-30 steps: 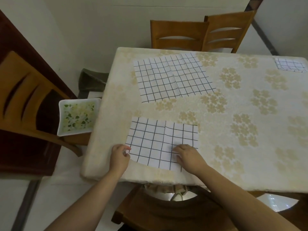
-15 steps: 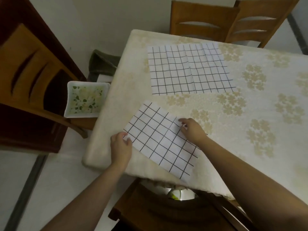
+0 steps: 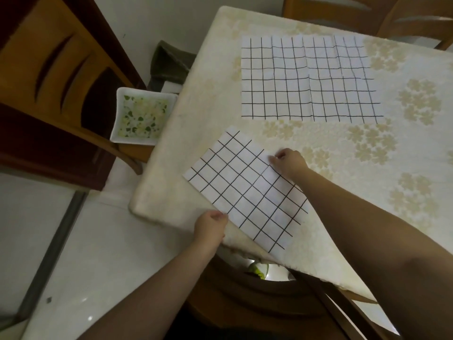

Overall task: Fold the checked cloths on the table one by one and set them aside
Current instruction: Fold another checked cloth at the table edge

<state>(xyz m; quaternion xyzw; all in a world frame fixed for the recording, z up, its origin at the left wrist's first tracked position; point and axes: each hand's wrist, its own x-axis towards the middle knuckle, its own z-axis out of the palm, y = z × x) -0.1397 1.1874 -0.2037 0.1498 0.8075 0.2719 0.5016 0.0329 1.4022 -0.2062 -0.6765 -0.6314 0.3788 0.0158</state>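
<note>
A folded white cloth with a black grid [image 3: 245,190] lies skewed at the near left corner of the table [image 3: 331,148], its long side running diagonally. My left hand [image 3: 210,227] pinches its near edge at the table's rim. My right hand [image 3: 290,163] pinches its far edge, with the forearm lying across the cloth's right part. A second, larger checked cloth [image 3: 308,77] lies spread flat farther back on the table, untouched.
The table wears a cream cover with a flower pattern. A wooden chair [image 3: 61,77] at the left holds a square white dish of food [image 3: 142,119]. More wooden chairs [image 3: 367,11] stand behind the table. A dark chair back [image 3: 257,303] sits below my arms.
The near cloth has been turned from square with the table edge to a diagonal. My left hand slid along its near edge toward me, my right hand went to its far edge.
</note>
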